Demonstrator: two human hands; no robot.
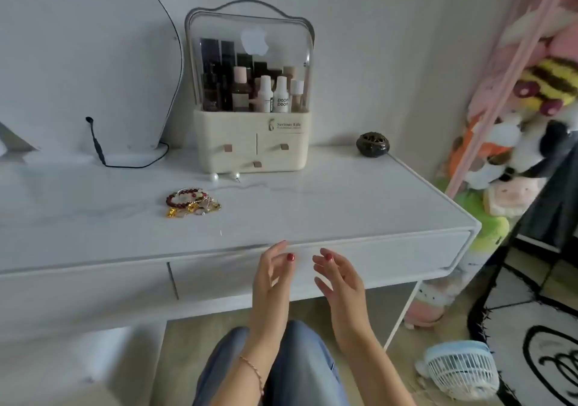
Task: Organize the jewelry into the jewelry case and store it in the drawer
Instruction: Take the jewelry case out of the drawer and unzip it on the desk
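A heap of beaded bracelets and gold pieces (192, 202) lies on the white dressing table (328, 205). Two pearl earrings (224, 176) sit just in front of a cream cosmetics organizer (250, 143) with small drawers and a clear lid. The table's wide front drawer (391, 258) is closed. My left hand (272, 268) and my right hand (339, 276) hover side by side in front of that drawer, fingers relaxed and holding nothing. No jewelry case is in view.
A dark round incense pot (372, 144) stands at the back right. A black cable (100, 152) runs from a mirror at the left. Plush toys (516, 143) crowd the right side; a small fan (463, 371) sits on the floor.
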